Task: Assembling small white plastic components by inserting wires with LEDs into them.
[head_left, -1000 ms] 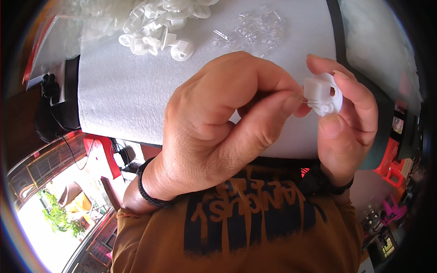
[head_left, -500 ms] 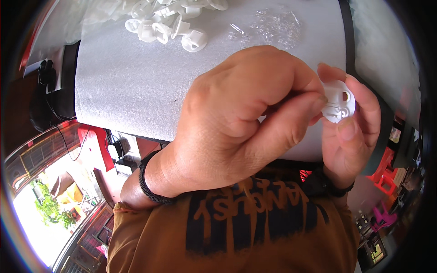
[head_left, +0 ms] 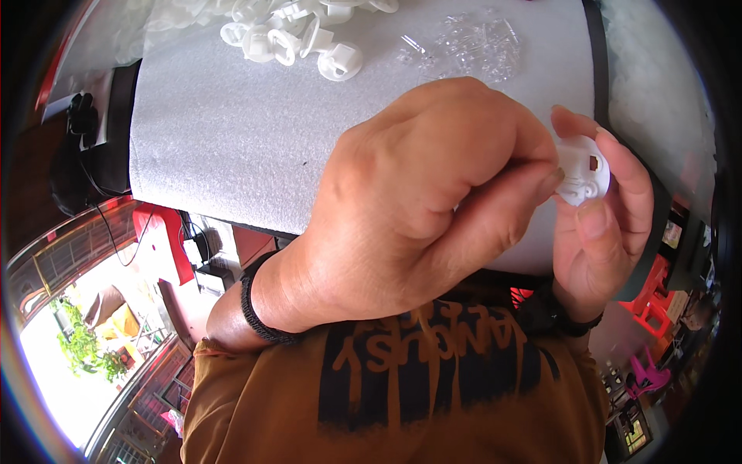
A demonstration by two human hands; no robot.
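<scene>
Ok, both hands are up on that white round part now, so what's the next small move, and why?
Probably press the left hand's pinched fingertips a touch further into the white round part. The right hand cradles it from behind with its thumb on the lower rim, and the fingertips already meet its face. Whatever they pinch is hidden, so go gently.

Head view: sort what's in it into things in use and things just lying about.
In use:
- small round white plastic part, held by right hand
- left hand, fingertips pinching at that part

Lying about:
- pile of white plastic ring-shaped parts
- heap of small clear plastic pieces
- white foam sheet
</scene>
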